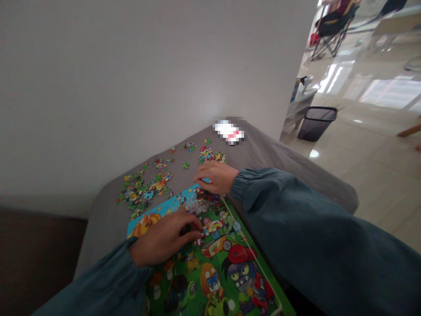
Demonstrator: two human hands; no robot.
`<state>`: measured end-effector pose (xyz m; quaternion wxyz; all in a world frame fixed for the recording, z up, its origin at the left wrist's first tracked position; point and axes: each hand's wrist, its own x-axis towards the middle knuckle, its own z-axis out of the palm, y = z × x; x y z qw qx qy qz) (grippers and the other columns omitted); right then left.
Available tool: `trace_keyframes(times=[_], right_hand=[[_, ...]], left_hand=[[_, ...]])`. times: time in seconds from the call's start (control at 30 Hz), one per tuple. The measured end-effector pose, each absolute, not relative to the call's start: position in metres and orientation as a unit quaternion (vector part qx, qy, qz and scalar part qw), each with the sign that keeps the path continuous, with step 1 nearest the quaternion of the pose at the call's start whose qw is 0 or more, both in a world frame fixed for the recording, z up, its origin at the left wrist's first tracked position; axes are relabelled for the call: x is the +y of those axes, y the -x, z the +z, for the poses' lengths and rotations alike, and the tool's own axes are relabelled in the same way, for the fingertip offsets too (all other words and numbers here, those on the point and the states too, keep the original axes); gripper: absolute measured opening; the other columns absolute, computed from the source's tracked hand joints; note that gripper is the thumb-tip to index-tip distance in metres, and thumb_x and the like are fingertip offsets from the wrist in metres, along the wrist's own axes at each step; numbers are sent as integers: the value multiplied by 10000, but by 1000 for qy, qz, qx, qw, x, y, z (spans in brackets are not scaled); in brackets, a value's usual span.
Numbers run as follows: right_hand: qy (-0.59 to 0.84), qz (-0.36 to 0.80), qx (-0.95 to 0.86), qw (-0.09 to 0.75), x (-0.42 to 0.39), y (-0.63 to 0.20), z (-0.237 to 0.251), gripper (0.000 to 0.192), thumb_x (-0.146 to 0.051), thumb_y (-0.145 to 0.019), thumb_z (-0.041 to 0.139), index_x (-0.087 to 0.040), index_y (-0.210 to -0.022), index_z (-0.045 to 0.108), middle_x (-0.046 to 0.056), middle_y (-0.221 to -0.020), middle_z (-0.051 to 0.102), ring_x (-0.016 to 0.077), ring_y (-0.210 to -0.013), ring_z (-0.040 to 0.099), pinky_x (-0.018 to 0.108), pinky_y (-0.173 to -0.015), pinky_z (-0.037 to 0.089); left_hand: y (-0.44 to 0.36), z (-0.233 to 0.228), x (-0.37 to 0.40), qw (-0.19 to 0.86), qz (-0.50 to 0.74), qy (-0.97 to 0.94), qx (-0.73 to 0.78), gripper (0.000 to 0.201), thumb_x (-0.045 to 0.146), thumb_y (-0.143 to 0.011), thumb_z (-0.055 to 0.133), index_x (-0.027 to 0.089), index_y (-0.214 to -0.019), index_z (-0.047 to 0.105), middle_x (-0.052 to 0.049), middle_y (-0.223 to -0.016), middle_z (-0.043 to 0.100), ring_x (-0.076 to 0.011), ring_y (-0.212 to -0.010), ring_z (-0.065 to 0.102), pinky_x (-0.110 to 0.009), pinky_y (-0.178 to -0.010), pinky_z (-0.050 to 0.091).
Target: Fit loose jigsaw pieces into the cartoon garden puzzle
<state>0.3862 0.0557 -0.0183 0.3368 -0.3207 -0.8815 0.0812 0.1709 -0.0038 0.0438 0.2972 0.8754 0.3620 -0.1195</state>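
Note:
A colourful cartoon jigsaw puzzle [237,230] lies in front of me, with green ground, a blue strip along its far edge and a light line near its right side. My left hand [169,235] rests over its middle, fingers bent, thumb and forefinger tips a little apart near a cart picture. At the far right corner of the puzzle, my right hand [215,177] is closed in a pinch. A bit of blue, apparently a puzzle piece [207,180], shows between its thumb and fingers.
Loose puzzle pieces [138,188] lie scattered beyond the puzzle on the grey cloth surface [263,151], with another small pile [210,154] past my right hand. A blurred-out phone-like object [229,131] lies near the wall. A mesh bin [317,123] stands on the tiled floor.

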Motion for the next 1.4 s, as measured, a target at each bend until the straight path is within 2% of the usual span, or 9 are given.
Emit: trace_keyframes(times=[0.2, 0.53, 1.4], right_hand=[[324, 77, -887, 319, 53, -386, -14, 227, -207, -899, 474, -139, -942, 687, 78, -919, 675, 163, -857, 556, 309, -835, 411], [329, 87, -892, 297, 51, -385, -12, 213, -201, -891, 483, -153, -943, 684, 70, -920, 675, 167, -852, 552, 319, -840, 403], [317, 97, -899, 287, 52, -385, -15, 186, -166, -860, 506, -152, -907, 685, 73, -889, 673, 165, -826, 546, 309, -822, 397]], left_hand=[[-165, 34, -4, 283, -98, -887, 352, 170, 384, -888, 560, 234, -908, 638, -1, -887, 607, -166, -843, 561, -275, -743, 412], [-165, 26, -8, 297, -85, -860, 406, 179, 397, -871, 574, 220, -869, 605, 13, -837, 603, -160, -771, 544, -272, -690, 389], [-165, 24, -3, 304, -80, -855, 411, 164, 380, -870, 564, 217, -876, 568, 12, -830, 591, -164, -756, 530, -277, -665, 384]])
